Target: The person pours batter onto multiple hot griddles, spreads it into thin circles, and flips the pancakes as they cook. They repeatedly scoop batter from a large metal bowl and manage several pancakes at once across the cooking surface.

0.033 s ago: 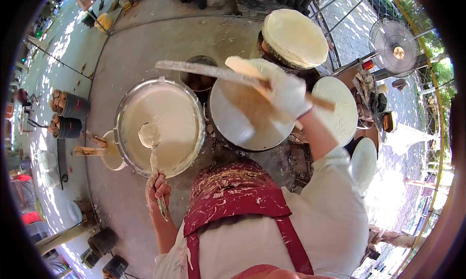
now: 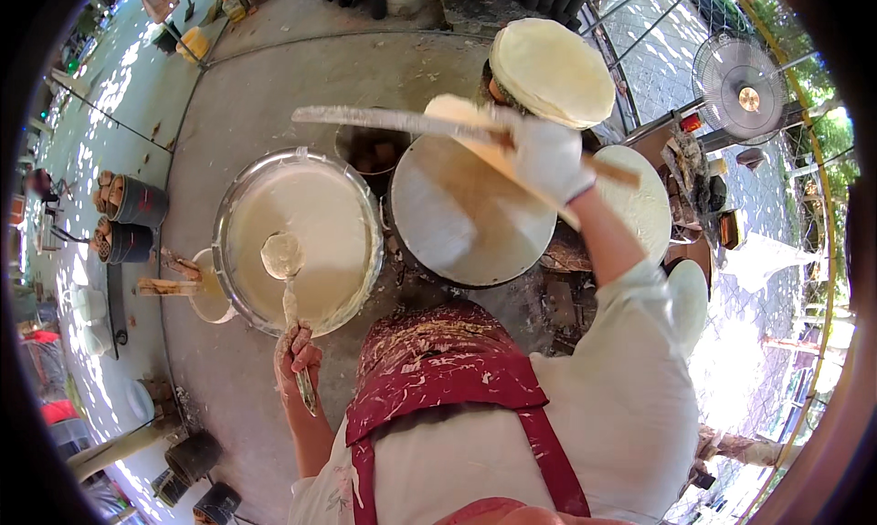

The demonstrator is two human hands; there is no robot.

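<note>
My left hand [image 2: 299, 353] is closed round the handle of a batter-coated ladle [image 2: 281, 255]. The ladle's bowl rests at the surface of cream-coloured batter [image 2: 320, 215] in a wide metal basin [image 2: 221, 225]. In a pale glove, my right hand [image 2: 551, 158] grips a long flat wooden stick [image 2: 365, 117] and a paler wooden paddle [image 2: 452, 110], crossed in its grasp. Both pieces hang over the far side of a round, flat white griddle surface [image 2: 438, 224] right of the basin. The glove is smeared by motion, so its separate fingers do not show.
Beyond the griddle, pale round sheets [image 2: 553, 73] are stacked on a support. A pale disc [image 2: 650, 215] lies to the right, with another [image 2: 687, 306] nearer me. A dark pot [image 2: 370, 149] stands behind the basin, a small pail [image 2: 212, 297] at its left. A fan [image 2: 747, 91] stands far right.
My right hand has shifted slightly right and nearer me with the wooden pieces. My left hand and the ladle stay put.
</note>
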